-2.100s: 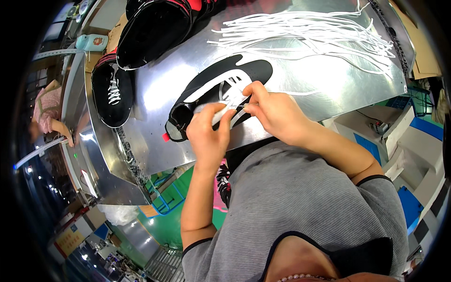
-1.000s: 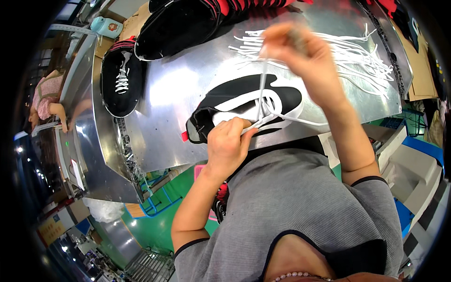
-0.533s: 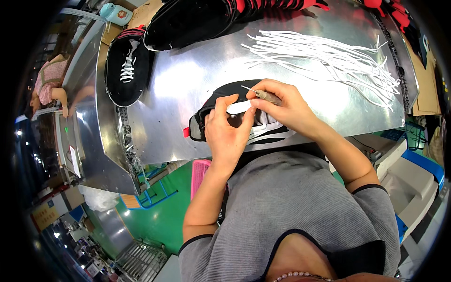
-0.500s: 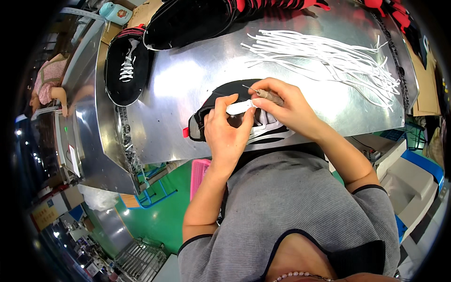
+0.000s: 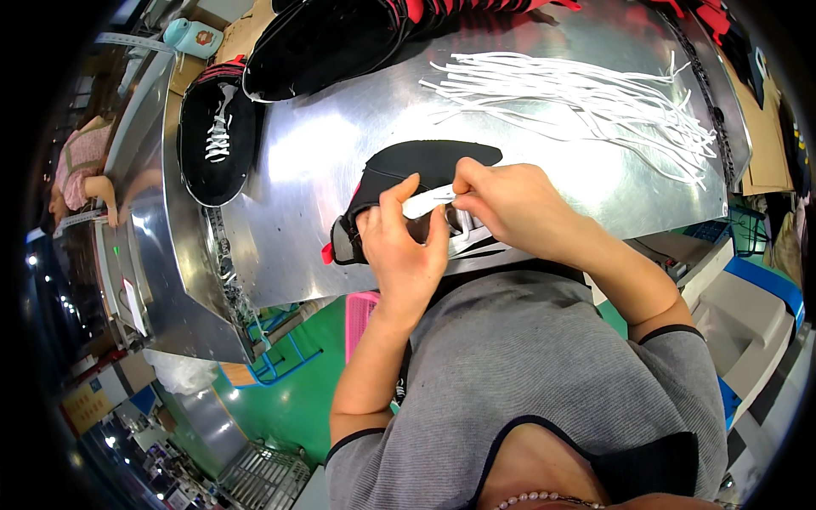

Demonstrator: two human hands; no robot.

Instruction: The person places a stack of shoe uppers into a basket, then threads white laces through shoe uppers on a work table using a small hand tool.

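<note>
A black shoe upper with red trim and white laces lies at the table's near edge. My left hand reaches over its heel end, thumb and forefinger closed on a flat white tab above the upper's opening. My right hand is closed at the tab's right end, fingertips against it. The awl seen in it earlier is hidden by the fingers now; only a thin dark line shows over the tab at the fingertips.
Several loose white laces lie at the far right of the metal table. Black shoe uppers, one laced in white, lie at the far left. A light blue bottle stands behind them. Another person is at far left.
My right hand has turned over, so the awl with its wooden handle has gone from sight. Its fingertips stay by the white tab. The view has shifted slightly.
</note>
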